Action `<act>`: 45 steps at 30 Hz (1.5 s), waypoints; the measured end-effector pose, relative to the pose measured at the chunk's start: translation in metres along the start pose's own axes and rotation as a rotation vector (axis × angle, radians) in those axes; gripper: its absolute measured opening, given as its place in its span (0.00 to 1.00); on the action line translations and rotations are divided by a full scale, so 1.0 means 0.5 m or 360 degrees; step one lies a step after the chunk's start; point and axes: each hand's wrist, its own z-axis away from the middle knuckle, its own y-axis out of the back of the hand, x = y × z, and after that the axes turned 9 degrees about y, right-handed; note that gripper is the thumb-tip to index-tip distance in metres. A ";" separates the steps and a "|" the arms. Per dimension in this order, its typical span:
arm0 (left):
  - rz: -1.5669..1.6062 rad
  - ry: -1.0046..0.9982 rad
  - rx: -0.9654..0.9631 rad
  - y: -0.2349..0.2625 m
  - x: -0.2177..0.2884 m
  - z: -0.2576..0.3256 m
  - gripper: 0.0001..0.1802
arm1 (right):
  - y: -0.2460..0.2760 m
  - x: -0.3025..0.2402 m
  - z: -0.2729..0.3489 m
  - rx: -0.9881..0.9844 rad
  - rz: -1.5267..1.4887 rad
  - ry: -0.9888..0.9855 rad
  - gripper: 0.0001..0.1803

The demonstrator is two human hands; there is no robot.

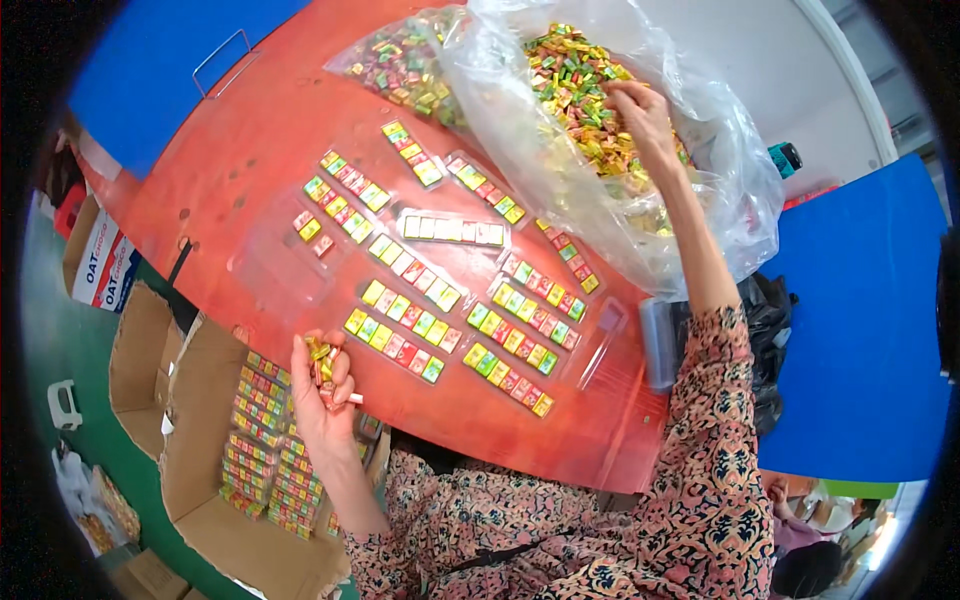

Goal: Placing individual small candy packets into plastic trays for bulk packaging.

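Note:
Several small wrapped candies [322, 362], mostly yellow, lie in the curled fingers of my left hand [325, 400], near the table's front-left edge. A thin white stick-like piece pokes out beside its fingers. At the far right, my right hand [645, 115] reaches into a large clear plastic bag [725, 140] over a heap of loose wrapped candies [575, 85]. Its fingers are bent together at the heap; what they hold is too small to make out. Between my hands, clear plastic trays [455, 228] lie in slanted rows, most filled with yellow, red and green candies.
The red table [240, 170] carries another clear bag of candies [400, 65] at the back. An open cardboard box [200, 430] with stacked filled packs stands below left. A black bag [770, 350] and a clear plastic roll [658, 345] are at right, by a blue panel [860, 330].

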 end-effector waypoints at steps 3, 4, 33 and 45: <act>-0.0036 -0.0015 -0.0010 -0.001 -0.008 -0.005 0.15 | 0.112 0.194 -0.079 0.0258 0.0884 0.0164 0.16; -0.0054 -0.0045 0.0041 -0.005 -0.007 -0.003 0.16 | 0.119 0.217 -0.090 0.0267 0.0972 0.0142 0.16; -0.0279 -0.0124 0.0215 -0.053 -0.018 0.001 0.18 | -0.031 0.267 -0.220 -0.0147 0.1172 0.0480 0.16; -0.0160 -0.0204 0.0316 -0.028 -0.010 0.008 0.19 | -0.177 -0.160 -0.006 -0.0366 -0.0442 0.0365 0.11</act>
